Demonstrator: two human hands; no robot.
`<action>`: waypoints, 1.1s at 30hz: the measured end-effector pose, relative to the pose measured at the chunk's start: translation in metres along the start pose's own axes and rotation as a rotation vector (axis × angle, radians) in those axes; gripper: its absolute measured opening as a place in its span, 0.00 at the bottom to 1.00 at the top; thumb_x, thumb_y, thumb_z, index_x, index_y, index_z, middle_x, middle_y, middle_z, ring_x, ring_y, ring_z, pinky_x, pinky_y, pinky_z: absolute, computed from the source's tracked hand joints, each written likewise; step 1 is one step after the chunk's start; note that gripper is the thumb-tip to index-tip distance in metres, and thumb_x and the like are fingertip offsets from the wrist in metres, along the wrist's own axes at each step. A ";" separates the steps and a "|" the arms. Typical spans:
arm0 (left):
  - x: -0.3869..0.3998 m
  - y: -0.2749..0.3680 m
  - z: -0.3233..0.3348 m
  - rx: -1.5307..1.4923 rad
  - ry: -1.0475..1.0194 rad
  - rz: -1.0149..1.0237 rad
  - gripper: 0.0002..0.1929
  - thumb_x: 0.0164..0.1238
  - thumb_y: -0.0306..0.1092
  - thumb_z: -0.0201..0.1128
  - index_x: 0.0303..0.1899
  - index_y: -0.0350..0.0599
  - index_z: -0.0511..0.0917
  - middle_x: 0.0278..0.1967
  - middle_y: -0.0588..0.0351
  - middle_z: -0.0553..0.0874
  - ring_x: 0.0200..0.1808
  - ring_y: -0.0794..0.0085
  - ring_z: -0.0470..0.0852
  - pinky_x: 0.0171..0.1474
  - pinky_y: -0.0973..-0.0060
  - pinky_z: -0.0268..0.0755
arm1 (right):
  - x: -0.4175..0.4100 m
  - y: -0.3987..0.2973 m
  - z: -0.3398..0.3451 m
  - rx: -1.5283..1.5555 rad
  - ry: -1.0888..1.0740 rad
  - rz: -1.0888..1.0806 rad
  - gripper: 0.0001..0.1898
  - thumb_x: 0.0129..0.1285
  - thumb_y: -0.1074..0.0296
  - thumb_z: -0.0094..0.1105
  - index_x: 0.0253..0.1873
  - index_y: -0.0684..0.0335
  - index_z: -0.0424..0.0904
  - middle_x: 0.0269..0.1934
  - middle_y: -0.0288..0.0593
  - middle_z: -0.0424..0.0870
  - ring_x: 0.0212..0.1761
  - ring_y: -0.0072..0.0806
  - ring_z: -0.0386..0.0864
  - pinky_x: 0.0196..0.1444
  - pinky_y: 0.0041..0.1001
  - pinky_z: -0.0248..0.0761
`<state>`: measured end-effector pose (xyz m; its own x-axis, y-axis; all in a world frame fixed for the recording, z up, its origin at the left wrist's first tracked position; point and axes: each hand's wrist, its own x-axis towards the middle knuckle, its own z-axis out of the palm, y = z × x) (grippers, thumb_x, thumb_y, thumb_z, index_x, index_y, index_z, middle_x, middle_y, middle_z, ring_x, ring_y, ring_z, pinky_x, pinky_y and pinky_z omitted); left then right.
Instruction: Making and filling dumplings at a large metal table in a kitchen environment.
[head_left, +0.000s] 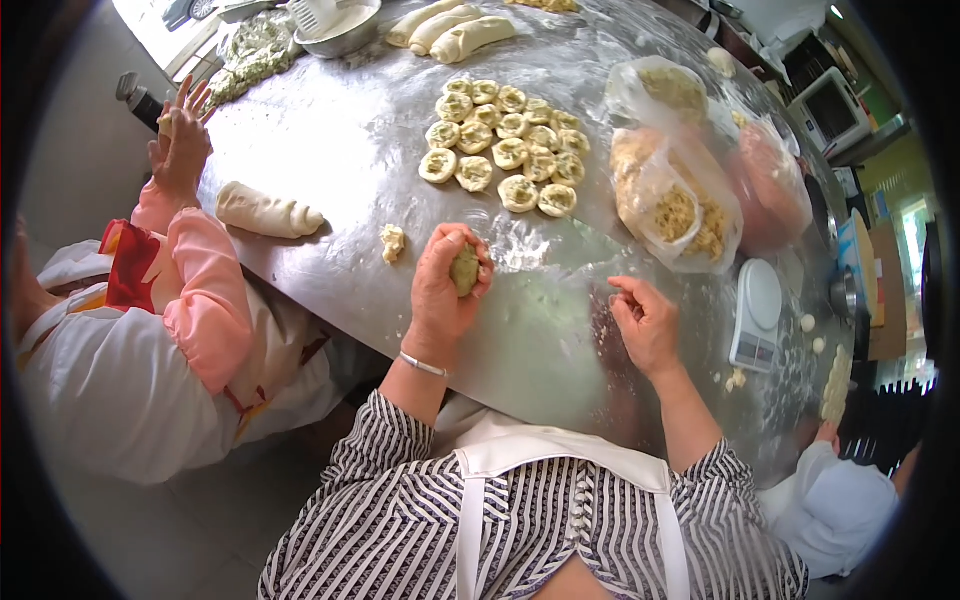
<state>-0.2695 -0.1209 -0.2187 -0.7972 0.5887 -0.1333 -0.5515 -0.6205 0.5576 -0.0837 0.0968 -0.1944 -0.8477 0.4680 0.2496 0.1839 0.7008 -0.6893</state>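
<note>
My left hand (444, 289) is closed around a greenish ball of dough or filling (465, 270), held above the metal table (517, 337). To the right, over the tabletop, my right hand (643, 322) has its fingers curled, with the index finger partly extended; nothing shows in it. Beyond my hands lie several small round dough pieces (511, 153) with greenish, dimpled tops, grouped in rough rows. A small lump of pale dough (391, 244) rests just left of my left hand. Loose flour (525, 253) is smeared on the metal between my hands.
A dough roll (266, 211) lies near a co-worker's hands (180, 142) at left. At the back are more dough rolls (450, 34), a metal bowl (337, 30) and a greenish mass (255, 56). Plastic bags of crumbly filling (675, 202) and a kitchen scale (757, 315) stand right.
</note>
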 end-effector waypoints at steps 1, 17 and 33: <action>0.000 -0.001 0.001 0.019 0.015 0.024 0.08 0.79 0.41 0.59 0.46 0.49 0.76 0.35 0.55 0.81 0.30 0.72 0.78 0.26 0.81 0.69 | -0.010 0.007 -0.003 0.017 0.025 0.022 0.12 0.65 0.76 0.66 0.52 0.58 0.86 0.34 0.41 0.85 0.30 0.27 0.81 0.34 0.27 0.76; -0.039 -0.012 -0.032 0.985 0.079 0.525 0.22 0.77 0.29 0.66 0.67 0.40 0.72 0.52 0.55 0.84 0.53 0.77 0.83 0.51 0.78 0.79 | -0.037 0.065 0.021 0.104 0.186 -0.131 0.11 0.64 0.75 0.65 0.51 0.56 0.85 0.31 0.39 0.82 0.30 0.33 0.81 0.35 0.32 0.77; -0.051 -0.007 -0.011 1.844 0.135 0.595 0.21 0.59 0.31 0.77 0.55 0.46 0.83 0.52 0.48 0.85 0.53 0.52 0.83 0.58 0.61 0.77 | -0.035 0.065 0.018 0.081 0.168 -0.145 0.08 0.64 0.74 0.65 0.46 0.55 0.87 0.33 0.39 0.85 0.35 0.36 0.84 0.39 0.35 0.79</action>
<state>-0.2271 -0.1519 -0.2247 -0.8159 0.4482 0.3654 0.5764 0.5796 0.5761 -0.0511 0.1167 -0.2601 -0.7665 0.4532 0.4551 0.0199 0.7250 -0.6885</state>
